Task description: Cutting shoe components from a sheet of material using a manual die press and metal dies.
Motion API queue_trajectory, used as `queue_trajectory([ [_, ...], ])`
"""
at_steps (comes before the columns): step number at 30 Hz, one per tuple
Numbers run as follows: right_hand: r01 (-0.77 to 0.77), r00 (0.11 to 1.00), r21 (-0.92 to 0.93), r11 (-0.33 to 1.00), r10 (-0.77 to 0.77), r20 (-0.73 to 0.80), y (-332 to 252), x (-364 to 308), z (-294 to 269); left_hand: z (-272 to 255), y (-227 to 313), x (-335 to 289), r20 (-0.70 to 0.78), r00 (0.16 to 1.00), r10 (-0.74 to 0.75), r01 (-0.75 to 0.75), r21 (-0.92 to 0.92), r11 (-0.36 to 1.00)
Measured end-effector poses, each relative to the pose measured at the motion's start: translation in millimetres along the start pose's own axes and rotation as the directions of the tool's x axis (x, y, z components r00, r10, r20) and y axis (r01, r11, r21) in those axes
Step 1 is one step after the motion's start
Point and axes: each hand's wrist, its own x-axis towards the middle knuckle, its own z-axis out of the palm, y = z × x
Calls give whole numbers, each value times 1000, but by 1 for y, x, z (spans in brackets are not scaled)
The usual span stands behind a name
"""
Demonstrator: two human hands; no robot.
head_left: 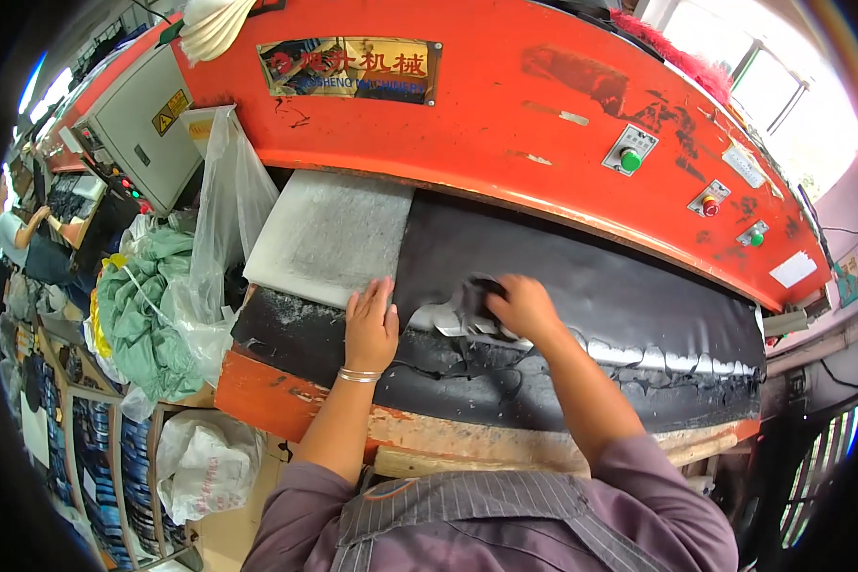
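Right grip (524,307) on curled black piece (473,299)

The black sheet (582,257) over there has a smooth face with a soft sheen (leather or vinyl, I can't tell which from where I'm standing), and its near edge is ragged. The white slab (329,234) looks like plastic, its top scuffed and rough. The orange machine front (486,133) is glossy painted metal, chipped in patches, and its nameplate (353,69) gleams like a gold mirror. The clear bag (227,219) is crinkled, shiny plastic; the wooden bar (486,463) is matt and worn. The apron strap (448,500) is striped matt cloth, the bangle (359,376) bright metal.
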Motion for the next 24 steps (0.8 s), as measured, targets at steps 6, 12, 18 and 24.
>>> queue_trajectory([
  [6,-138,990,-150,979,139,1,-46,73,38,-2,-8,-4,41,993,-111,116,-162,980],
  [12,58,998,255,965,-48,-46,-7,25,33,-6,-12,0,-30,998,-48,45,-91,995],
  [18,203,963,5,979,-199,-180,22,-5,43,2,-8,9,-30,999,-28,26,-82,996],
  [24,229,933,-33,973,-229,-277,16,-13,45,2,0,5,53,992,-114,119,-108,987],
])
